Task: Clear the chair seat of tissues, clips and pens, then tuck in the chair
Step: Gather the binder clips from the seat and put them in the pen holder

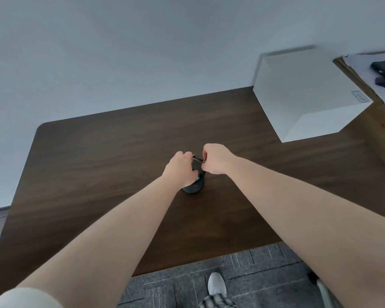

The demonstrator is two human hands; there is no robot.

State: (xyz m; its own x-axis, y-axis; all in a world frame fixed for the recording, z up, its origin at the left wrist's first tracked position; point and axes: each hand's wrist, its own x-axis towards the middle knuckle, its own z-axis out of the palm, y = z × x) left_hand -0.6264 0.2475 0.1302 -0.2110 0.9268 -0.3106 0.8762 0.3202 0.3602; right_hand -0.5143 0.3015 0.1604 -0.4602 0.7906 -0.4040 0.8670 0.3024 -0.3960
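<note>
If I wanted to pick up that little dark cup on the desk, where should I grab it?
Grip the dark ribbed holder around its round side wall, low down, coming from the near side. It stands upright on the desk, and both hands, left hand and right hand, crowd its top with a binder clip, so only the lower wall is free.

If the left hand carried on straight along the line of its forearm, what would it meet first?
Likely the binder clip, which the left hand already touches at its fingertips over the dark pen cup. Just beyond is the right hand, pinching the clip's other end. Depth is uncertain.
</note>
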